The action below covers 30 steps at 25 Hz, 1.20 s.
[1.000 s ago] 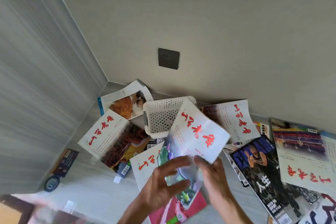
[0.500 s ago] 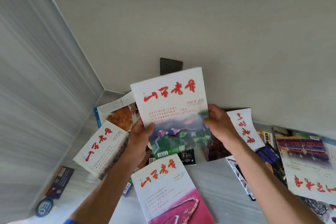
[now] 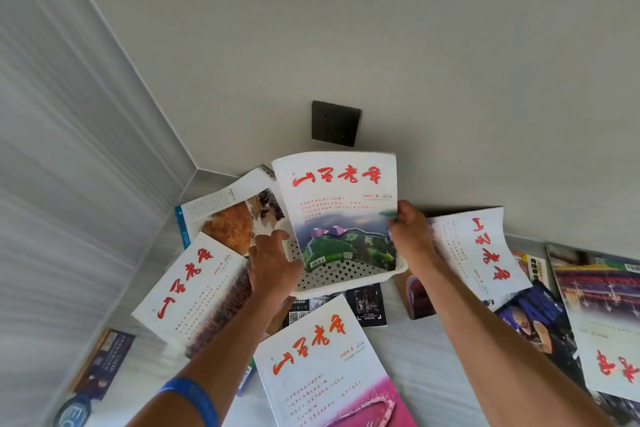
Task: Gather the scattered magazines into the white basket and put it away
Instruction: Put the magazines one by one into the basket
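Observation:
A white magazine with red characters and a green landscape photo (image 3: 341, 211) stands upright with its lower edge inside the white perforated basket (image 3: 332, 279), which sits by the wall. My right hand (image 3: 410, 232) grips the magazine's right edge. My left hand (image 3: 273, 265) is off the magazine, fingers apart, resting on the basket's left rim. Other magazines lie scattered on the pale surface: one with a pink cover (image 3: 329, 367) in front, one at the left (image 3: 194, 291), one open at the back left (image 3: 232, 215), one to the right (image 3: 481, 253).
A dark wall socket (image 3: 335, 123) sits just above the basket. More magazines overlap at the far right (image 3: 602, 315), with a dark one (image 3: 540, 326) under them. A dark booklet (image 3: 104, 360) and a round dark object (image 3: 72, 412) lie at the lower left, near the left wall.
The held magazine has gone down from mid-air so its lower edge is in the basket. My left hand has let go of it and dropped to the basket's rim.

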Available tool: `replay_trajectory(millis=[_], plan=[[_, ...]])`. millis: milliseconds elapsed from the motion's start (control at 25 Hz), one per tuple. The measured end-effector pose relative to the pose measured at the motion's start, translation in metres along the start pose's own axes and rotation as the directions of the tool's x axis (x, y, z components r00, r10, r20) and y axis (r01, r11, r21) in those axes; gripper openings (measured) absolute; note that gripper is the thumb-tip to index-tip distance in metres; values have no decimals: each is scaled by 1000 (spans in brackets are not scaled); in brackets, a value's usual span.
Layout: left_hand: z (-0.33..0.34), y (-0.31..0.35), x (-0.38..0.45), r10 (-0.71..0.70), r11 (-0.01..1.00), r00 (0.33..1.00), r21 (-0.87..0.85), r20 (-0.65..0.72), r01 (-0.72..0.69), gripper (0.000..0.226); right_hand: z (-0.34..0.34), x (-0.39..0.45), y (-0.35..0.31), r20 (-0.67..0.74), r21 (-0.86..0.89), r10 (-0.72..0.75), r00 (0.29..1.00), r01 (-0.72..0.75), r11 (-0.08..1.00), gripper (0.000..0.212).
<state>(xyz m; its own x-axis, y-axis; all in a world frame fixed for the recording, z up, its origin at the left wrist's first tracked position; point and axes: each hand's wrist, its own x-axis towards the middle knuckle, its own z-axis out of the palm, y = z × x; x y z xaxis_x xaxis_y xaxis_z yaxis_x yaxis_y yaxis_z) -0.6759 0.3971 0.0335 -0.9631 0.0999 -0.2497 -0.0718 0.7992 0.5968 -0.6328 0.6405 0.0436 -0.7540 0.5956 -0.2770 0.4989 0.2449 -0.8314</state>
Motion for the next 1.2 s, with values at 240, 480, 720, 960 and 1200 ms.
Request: replay_trajectory(millis=[240,480,720,960,1200], plan=[[17,-26,-9,24,959,983,-281,182,29,62,-5,4,12,191,-31,6,982,0,1000,44],[22,-16,5,122,955,975,-291,186,-64,63,-7,-23,17,-69,-190,-128,989,113,975,39],[17,-60,-76,-226,951,966,-244,-127,190,31,-4,-152,91,-27,-248,-142,989,131,960,20],[58,-136,-203,-634,600,723,-415,274,683,38,19,-239,159,279,-629,224,934,1,777,44],[47,-91,-213,-292,792,931,-491,219,363,16,-7,-242,160,333,-264,378,864,-299,917,63]])
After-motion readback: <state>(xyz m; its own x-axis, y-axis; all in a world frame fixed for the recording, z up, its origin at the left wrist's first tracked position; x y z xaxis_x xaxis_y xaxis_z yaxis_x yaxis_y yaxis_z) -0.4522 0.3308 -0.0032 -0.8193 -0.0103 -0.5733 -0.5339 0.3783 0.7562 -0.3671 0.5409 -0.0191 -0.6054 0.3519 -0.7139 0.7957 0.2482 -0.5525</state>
